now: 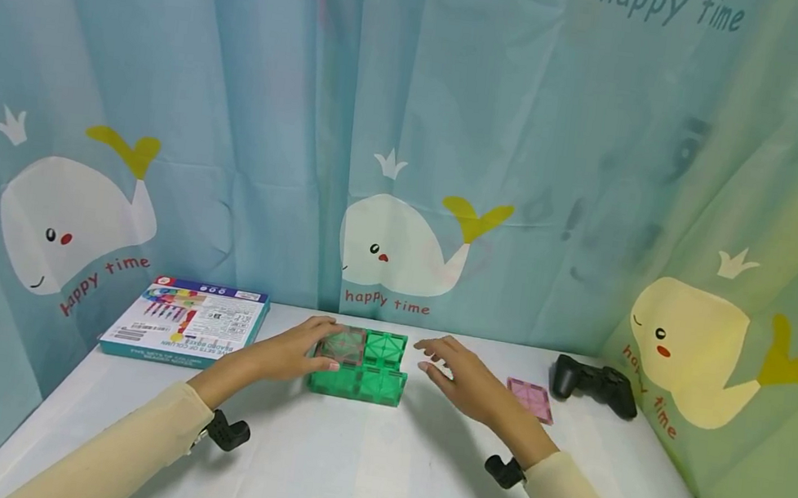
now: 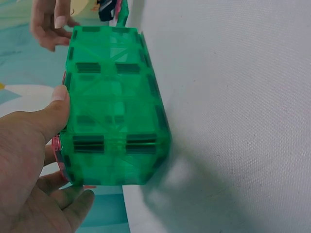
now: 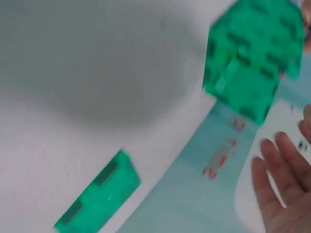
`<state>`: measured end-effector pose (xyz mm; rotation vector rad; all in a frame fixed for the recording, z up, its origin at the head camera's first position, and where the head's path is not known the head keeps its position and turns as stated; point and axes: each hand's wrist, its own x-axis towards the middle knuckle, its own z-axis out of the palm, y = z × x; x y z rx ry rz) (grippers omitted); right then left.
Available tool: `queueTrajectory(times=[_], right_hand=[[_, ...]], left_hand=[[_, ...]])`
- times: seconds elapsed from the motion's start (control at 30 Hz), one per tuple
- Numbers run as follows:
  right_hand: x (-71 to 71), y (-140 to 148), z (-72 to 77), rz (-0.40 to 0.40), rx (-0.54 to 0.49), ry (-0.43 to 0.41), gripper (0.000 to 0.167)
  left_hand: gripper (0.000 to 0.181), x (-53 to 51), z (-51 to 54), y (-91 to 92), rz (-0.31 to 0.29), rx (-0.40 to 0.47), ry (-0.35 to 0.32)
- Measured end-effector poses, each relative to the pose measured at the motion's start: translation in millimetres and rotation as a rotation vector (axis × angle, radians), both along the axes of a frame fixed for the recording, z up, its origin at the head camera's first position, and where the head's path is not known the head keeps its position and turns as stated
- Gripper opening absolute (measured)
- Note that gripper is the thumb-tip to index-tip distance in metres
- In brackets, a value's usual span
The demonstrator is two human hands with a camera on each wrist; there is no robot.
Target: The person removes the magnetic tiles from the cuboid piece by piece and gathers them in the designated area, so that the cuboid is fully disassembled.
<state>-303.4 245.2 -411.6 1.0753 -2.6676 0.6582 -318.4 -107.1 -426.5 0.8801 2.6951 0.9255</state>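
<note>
Left grip (image 1: 299,350) pinches pink magnetic tile (image 1: 344,345) atop green magnetic-tile block (image 1: 361,384), probably to steady it; right grip (image 1: 461,378) empty, relaxed, just right of block.

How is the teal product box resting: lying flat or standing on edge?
Lying flat: the head view shows the teal product box with its broad printed face up and a narrow teal side below.

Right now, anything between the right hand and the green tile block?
Nothing visible: only a gap separates the right hand from the green tile block. The loose pink tile and black controller lie to that hand's right, out of the way.
</note>
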Motion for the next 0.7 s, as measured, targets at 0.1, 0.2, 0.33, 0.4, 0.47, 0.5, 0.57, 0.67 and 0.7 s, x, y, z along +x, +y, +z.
queueTrajectory(times=[0.1, 0.2, 0.33, 0.4, 0.47, 0.5, 0.57, 0.67, 0.7], right_hand=[[8.1, -16.0, -4.7, 0.060, 0.053, 0.154, 0.035], [13.2, -25.6, -12.9, 0.072, 0.108, 0.215, 0.042], [16.0, -32.4, -22.9, 0.075, 0.161, 0.218, 0.050], [15.8, -34.9, -25.9, 0.093, 0.162, 0.212, 0.054], [15.0, -36.4, -27.6, 0.113, 0.156, 0.206, 0.058], [14.8, -36.9, -28.3, 0.122, 0.148, 0.202, 0.059], [14.9, -37.3, -28.9, 0.129, 0.136, 0.200, 0.061], [15.0, -37.5, -30.1, 0.143, 0.128, 0.219, 0.062], [15.1, -37.5, -30.4, 0.146, 0.127, 0.225, 0.062]], left_hand=[[0.075, -0.6, 0.0, -0.5, 0.007, 0.000, -0.002], [0.075, -1.0, 0.6, -0.2, 0.004, -0.002, -0.003], [0.075, -1.3, 0.0, 0.5, -0.002, -0.005, -0.004], [0.074, -1.4, -0.6, 0.7, -0.001, -0.005, -0.002], [0.075, -1.5, -1.0, 0.7, 0.000, -0.008, -0.003], [0.075, -1.4, -1.0, 0.8, 0.001, -0.010, -0.003], [0.075, -1.1, -0.7, 1.2, 0.001, -0.009, -0.001], [0.075, -0.4, -0.5, 1.5, 0.004, -0.005, -0.003], [0.074, -0.3, -0.6, 1.5, 0.005, -0.002, -0.004]])
